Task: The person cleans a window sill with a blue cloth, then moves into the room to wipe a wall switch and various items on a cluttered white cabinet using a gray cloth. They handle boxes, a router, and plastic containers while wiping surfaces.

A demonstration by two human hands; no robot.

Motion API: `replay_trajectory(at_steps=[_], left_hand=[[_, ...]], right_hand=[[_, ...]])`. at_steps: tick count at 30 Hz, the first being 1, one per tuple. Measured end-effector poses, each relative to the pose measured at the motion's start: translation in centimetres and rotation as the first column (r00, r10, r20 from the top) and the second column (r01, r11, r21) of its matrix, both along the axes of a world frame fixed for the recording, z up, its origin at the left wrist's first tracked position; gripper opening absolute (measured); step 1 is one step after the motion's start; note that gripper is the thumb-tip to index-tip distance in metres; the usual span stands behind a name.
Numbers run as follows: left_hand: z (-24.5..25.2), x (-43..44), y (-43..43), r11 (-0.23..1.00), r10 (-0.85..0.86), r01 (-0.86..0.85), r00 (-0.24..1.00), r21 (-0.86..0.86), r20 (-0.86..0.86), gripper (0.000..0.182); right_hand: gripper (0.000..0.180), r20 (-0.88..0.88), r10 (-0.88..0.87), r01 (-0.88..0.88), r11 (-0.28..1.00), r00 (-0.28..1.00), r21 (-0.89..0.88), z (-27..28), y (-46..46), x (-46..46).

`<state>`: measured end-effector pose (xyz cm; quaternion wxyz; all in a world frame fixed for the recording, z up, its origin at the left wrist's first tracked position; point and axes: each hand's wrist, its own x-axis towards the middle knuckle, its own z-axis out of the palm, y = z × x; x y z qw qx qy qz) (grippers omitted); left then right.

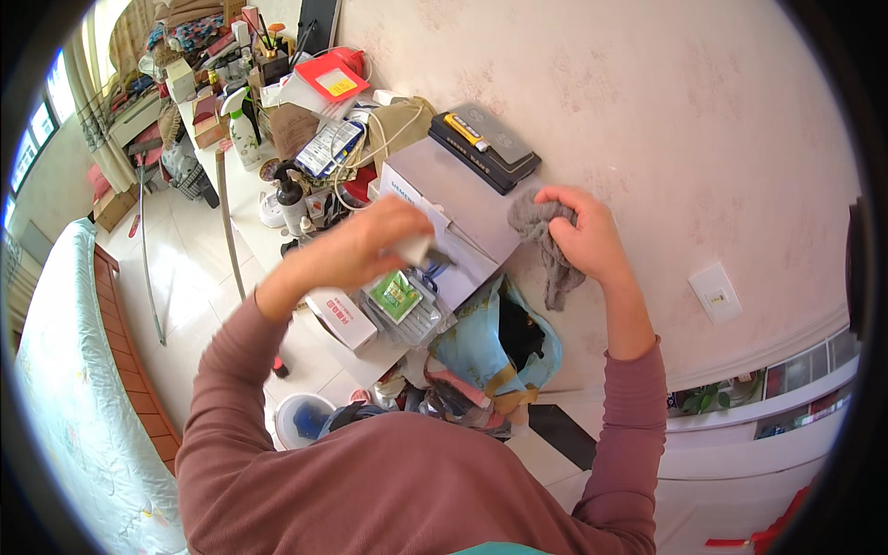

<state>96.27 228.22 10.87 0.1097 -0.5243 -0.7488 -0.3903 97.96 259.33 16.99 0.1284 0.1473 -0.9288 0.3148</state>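
Observation:
My left hand (364,243) is shut on a small white object with a dark end (415,251). Motion blur hides what exactly it is. It is above the front of a large pale cardboard box (461,191) with Siemens lettering. My right hand (586,232) grips a crumpled grey cloth (548,243), whose loose end hangs down near the wall. On the box lie a flat black case (479,149) and a yellow tube-like packet (466,132). Below my left hand are a green packet (394,296) on a clear plastic container (420,326), and a white carton (341,319).
A light blue bag (479,340) with dark contents stands by the desk end. Crowding the white desk (246,239) are a spray bottle (243,135), a dark pump bottle (290,198) and a white cable (381,132). A bucket (281,423) and a bed (62,361) are lower left.

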Motion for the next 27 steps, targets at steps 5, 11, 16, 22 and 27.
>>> replay_trajectory(at_steps=[5, 11, 16, 22, 27], left_hand=[[-2.2, 3.9, 1.3, 0.997, -0.072, 0.068, 0.982, 0.027, 0.174, 0.047], [-3.6, 5.1, 3.1, 0.996, -0.077, 0.064, 0.975, 0.068, 0.210, 0.049], [-4.7, 5.9, 2.5, 0.998, -0.014, -0.003, 0.969, 0.066, 0.248, 0.049], [-4.2, 6.2, 2.0, 0.995, 0.072, -0.089, 0.963, 0.054, 0.258, 0.047], [-4.2, 6.2, 0.5, 0.987, 0.112, -0.140, 0.951, 0.077, 0.288, 0.047]], right_hand=[[0.033, -0.261, 0.109, -0.095, 0.993, 0.959, 0.067, 1.9, -8.3, -4.6], [0.051, -0.154, -0.014, 0.094, 0.847, 0.988, 0.523, -5.0, -16.2, -8.5], [0.047, -0.206, 0.042, 0.053, 0.901, 0.978, 0.431, -5.5, -12.8, -6.7], [0.039, -0.266, 0.046, 0.047, 0.942, 0.963, 0.332, -5.5, -8.0, -2.6], [0.035, -0.238, 0.101, -0.065, 0.986, 0.966, 0.154, -5.1, -4.4, -0.5]])
